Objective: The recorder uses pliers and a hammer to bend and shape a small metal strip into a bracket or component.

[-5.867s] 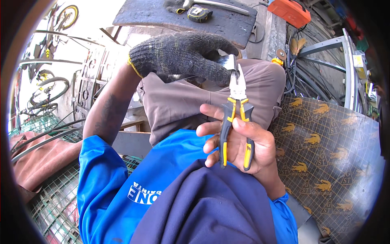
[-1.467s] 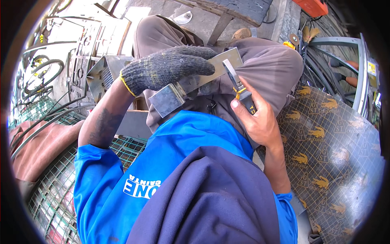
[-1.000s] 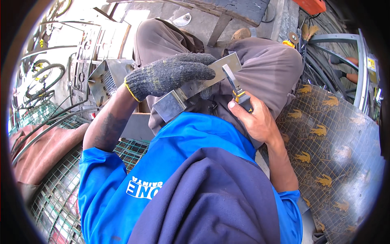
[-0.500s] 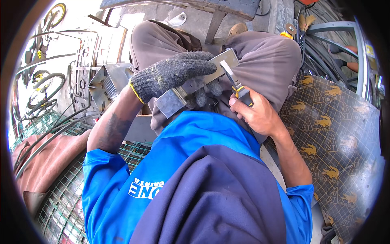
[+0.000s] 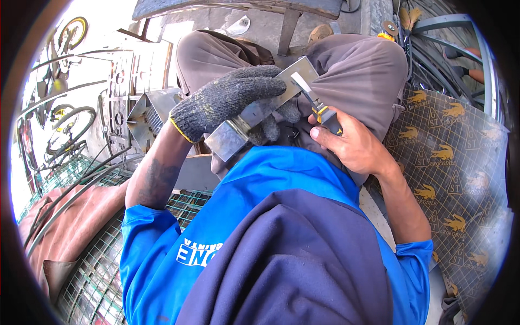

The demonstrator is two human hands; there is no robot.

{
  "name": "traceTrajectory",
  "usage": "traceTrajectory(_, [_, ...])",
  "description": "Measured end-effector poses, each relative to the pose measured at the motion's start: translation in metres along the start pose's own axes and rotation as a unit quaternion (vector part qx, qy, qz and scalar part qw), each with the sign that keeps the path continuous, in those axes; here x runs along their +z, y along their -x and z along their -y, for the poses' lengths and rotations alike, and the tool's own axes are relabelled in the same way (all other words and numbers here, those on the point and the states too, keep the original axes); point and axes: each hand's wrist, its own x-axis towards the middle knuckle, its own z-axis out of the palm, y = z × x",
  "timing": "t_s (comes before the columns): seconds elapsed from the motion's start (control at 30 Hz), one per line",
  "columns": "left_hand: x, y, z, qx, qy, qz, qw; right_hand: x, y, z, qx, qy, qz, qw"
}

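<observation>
Grey metal piece [image 5: 259, 114], bent near one end, sits near twelve o'clock, and here's my gloved left hand [image 5: 233, 100], its grip grasping that piece with fingers above and below. My bare right hand [image 5: 355, 142], between one and two, has its grip wrapped round the pliers [image 5: 319, 108], their head right by the piece's one-o'clock end; from my station I can't tell whether they touch. Doing this well, I'd judge, wants a steady left hold, the nose square to the edge, bare fingers clear of the corners. Underneath, brown trousers [image 5: 355, 67] are the only support, soft and liable to give. Round the room: wooden worktop [image 5: 314, 5] at twelve, somebody's leg [image 5: 476, 75] at two, dark patterned sheet [image 5: 449, 179] at three, green wire mesh [image 5: 103, 265] at eight, bicycle [image 5: 72, 130] past nine.
</observation>
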Motion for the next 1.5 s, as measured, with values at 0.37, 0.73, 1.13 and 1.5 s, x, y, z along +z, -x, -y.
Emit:
traceTrajectory(0.37, [-0.001,0.002,-0.014,-0.055,0.068,0.001,0.996,-0.005,0.002,0.003,-0.02,0.019,0.023,0.999])
traceTrajectory(0.73, [0.001,-0.003,-0.021,-0.114,0.138,0.02,0.984,-0.011,0.003,0.0,0.014,0.04,0.044,0.998])
traceTrajectory(1.13, [0.005,-0.006,-0.019,-0.17,0.289,0.012,0.942,-0.008,0.001,0.0,-0.033,0.032,0.016,0.999])
traceTrajectory(1.5, [0.017,-0.001,0.001,-0.03,0.086,-0.028,0.996,0.002,-0.011,-0.001,-0.002,0.102,-0.049,0.994])
